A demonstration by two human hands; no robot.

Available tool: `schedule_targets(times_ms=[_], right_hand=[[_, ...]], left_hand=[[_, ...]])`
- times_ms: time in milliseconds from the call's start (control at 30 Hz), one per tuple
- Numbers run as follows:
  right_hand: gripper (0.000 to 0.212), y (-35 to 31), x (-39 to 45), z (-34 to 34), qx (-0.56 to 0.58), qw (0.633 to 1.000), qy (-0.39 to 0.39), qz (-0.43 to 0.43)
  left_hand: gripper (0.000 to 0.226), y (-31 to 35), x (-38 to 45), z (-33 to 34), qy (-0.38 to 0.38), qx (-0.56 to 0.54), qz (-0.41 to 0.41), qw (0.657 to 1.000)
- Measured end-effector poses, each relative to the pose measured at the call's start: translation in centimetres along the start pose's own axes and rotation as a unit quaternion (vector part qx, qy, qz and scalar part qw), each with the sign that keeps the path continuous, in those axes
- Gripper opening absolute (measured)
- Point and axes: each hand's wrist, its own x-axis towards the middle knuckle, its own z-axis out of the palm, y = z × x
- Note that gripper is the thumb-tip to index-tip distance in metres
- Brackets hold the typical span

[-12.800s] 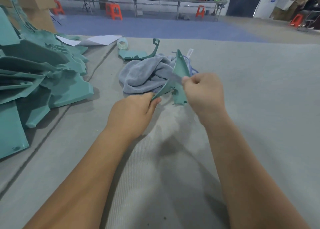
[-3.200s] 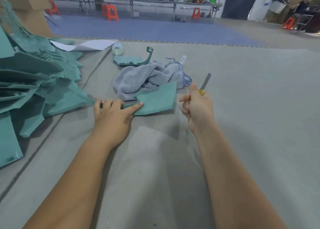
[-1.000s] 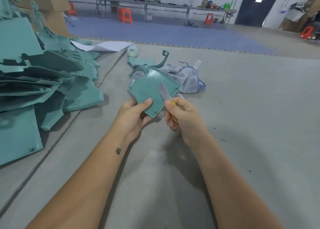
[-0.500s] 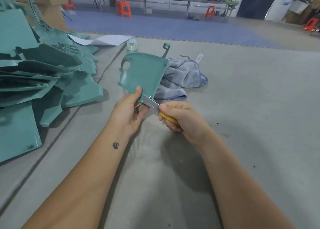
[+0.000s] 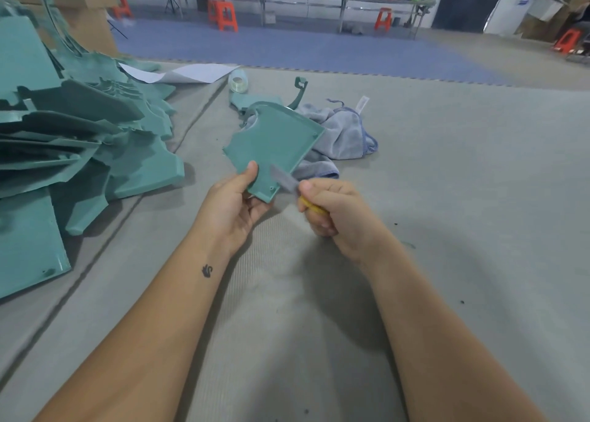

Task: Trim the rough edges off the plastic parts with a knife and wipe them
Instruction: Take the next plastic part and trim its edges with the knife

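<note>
Our left hand (image 5: 238,203) grasps the green plastic part (image 5: 274,143) by its lower corner, above the mat; our right hand (image 5: 332,211) clenches the knife (image 5: 285,180). We should draw the blade lightly along the edge, away from the thumb.

Both your forearms reach forward from the bottom of the view, bare, converging toward the centre. Your left hand (image 5: 234,204) is turned palm-up and inward, thumb pressed on the near face of the plastic part (image 5: 274,147), fingers curled behind its lower corner. A small dark mark sits on the inner left wrist. Your right hand (image 5: 332,209) is just right of the left, fingers curled tight round the knife (image 5: 295,188), blade pointing up-left toward your left thumb and meeting the part's lower right edge.
</note>
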Motion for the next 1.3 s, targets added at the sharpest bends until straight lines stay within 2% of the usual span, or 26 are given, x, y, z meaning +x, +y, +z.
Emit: schedule_targets(times_ms=[67,133,367,533,600,667,733,800,867,933,1067,1133,1200,1300], right_hand=[[0.039,0.2,0.0,0.8,-0.052,0.998,-0.037,0.007],[0.039,0.2,0.1,1.1,-0.085,0.996,-0.026,0.01],[0.035,0.9,0.5,1.0,-0.062,0.998,0.021,-0.005],[0.038,0.6,1.3,-0.8,-0.014,0.986,0.164,-0.021],[0.038,0.3,1.1,-1.7,0.018,0.982,0.188,-0.032],[0.037,0.2,0.8,-2.0,0.05,0.986,0.157,-0.038],[0.036,0.3,0.5,-1.4,0.041,0.995,0.083,-0.023],[0.036,0.6,0.4,-0.6,-0.009,1.0,0.016,-0.005],[0.036,0.9,0.5,0.0,-0.065,0.998,0.006,-0.006],[0.038,0.9,0.8,-0.1,-0.065,0.996,0.058,-0.009],[0.039,0.5,1.1,-1.3,0.023,0.983,0.184,-0.006],[0.04,0.2,1.0,-1.7,0.064,0.977,0.204,-0.015],[0.039,-0.1,0.7,-1.6,0.08,0.984,0.158,-0.017],[0.038,0.0,0.3,-0.6,0.057,0.998,0.017,-0.004]], left_hand=[[0.016,0.0,0.0,0.0,0.0,-0.013,0.001,1.0],[0.017,0.0,0.0,-0.1,-0.006,-0.027,-0.006,1.0],[0.018,0.1,0.2,-0.1,-0.012,-0.049,-0.028,0.998],[0.014,-0.1,0.0,-0.3,0.008,0.036,-0.003,0.999],[0.014,-0.2,0.0,-0.4,0.009,0.06,0.006,0.998],[0.015,-0.3,0.1,-0.4,0.01,0.064,0.011,0.998],[0.016,-0.3,0.2,-0.3,0.005,0.062,0.015,0.998],[0.018,-0.4,0.3,-0.4,-0.003,0.055,0.018,0.998],[0.019,-0.4,0.3,-0.4,-0.007,0.059,0.018,0.998],[0.018,-0.4,0.2,-0.5,-0.009,0.075,0.018,0.997],[0.017,-0.3,0.0,-0.4,-0.003,0.097,0.013,0.995],[0.016,-0.3,0.0,-0.5,-0.003,0.089,0.011,0.996],[0.017,-0.2,0.1,-0.5,-0.003,0.074,0.008,0.997],[0.017,-0.2,0.1,-0.5,0.002,0.046,0.004,0.999]])
